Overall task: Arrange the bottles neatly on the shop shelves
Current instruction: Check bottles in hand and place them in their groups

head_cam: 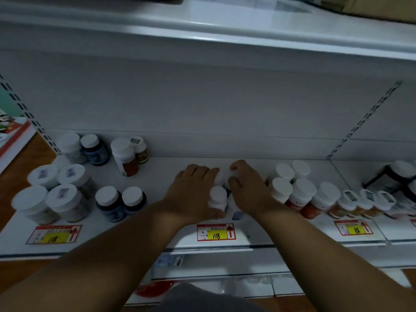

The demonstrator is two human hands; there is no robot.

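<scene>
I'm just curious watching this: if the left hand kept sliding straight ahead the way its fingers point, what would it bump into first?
Past the white-capped bottles the left hand is gathering, the shelf looks bare, so probably the shelf's back panel. Depth is hard to judge here.

— Where do the arms sit?
— Both forearms reach forward, bare, converging toward the middle.
— And the left hand (191,190)?
— Palm down, fingers curved over something white; its thumb lies low on the near side.
— The right hand (246,188)?
— Just beside it, knuckles up, fingers curled tight.
</scene>
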